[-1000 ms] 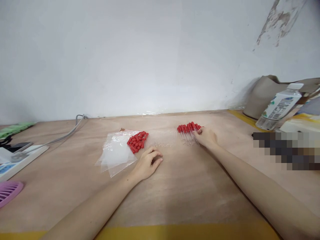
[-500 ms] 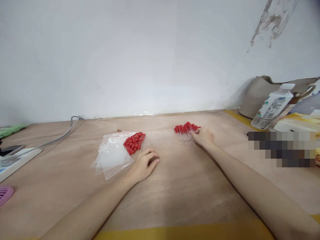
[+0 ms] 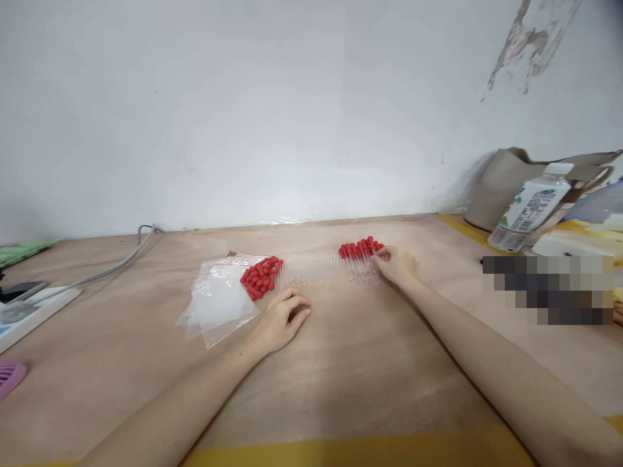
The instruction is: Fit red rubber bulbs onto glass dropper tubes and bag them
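My right hand (image 3: 395, 264) is at the right end of a row of glass droppers with red rubber bulbs (image 3: 361, 250). Its thumb and fingertips are pinched at the last dropper, partly hiding it. My left hand (image 3: 283, 319) rests on the table with loosely curled fingers, thumb apart, and nothing in it. Just beyond it is a pile of loose red rubber bulbs (image 3: 260, 279). Bare clear glass tubes (image 3: 307, 270) lie side by side between that pile and the droppers.
Clear plastic zip bags (image 3: 219, 301) lie left of the bulbs. A grey cable (image 3: 114, 267) runs to a white power strip (image 3: 43, 318) at far left, near a phone (image 3: 22, 292). At right stand a water bottle (image 3: 530, 207) and a beige bag (image 3: 491, 188). A wall closes the back.
My right hand has shifted very slightly, and the rightmost red bulbs sit a little closer to the rest of the row. My left hand has stayed still.
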A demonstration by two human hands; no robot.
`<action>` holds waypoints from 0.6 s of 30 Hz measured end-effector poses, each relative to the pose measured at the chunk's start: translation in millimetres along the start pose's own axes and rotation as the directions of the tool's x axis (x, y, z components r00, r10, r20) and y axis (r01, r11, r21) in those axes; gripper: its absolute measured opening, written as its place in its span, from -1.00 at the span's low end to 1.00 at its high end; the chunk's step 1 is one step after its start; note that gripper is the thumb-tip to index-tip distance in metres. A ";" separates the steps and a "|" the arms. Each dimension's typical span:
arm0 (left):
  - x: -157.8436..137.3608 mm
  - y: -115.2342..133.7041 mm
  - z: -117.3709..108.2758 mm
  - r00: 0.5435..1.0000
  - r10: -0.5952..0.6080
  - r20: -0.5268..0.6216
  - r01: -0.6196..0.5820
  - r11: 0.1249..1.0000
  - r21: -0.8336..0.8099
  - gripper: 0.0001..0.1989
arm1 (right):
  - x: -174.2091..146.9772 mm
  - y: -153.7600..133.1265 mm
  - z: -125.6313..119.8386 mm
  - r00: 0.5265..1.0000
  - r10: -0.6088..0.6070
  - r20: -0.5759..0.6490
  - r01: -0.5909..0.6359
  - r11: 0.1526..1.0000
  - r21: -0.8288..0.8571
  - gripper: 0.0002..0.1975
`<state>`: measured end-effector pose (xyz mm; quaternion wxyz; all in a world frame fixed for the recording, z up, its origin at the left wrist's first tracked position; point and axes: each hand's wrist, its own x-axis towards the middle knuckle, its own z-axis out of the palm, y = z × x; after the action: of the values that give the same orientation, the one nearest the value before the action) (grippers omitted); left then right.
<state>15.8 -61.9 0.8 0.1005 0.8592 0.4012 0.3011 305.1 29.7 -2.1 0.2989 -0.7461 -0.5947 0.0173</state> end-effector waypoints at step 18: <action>0.3 -0.6 0.3 1.000 -0.002 0.009 0.002 1.000 0.011 -0.87 | 4.1 3.0 -3.6 0.999 0.011 0.044 0.000 0.971 -0.241 -0.78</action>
<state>15.7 -61.3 0.4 0.0979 0.8607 0.4032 0.2951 310.3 31.6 0.8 0.1927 -0.7778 -0.5970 -0.0372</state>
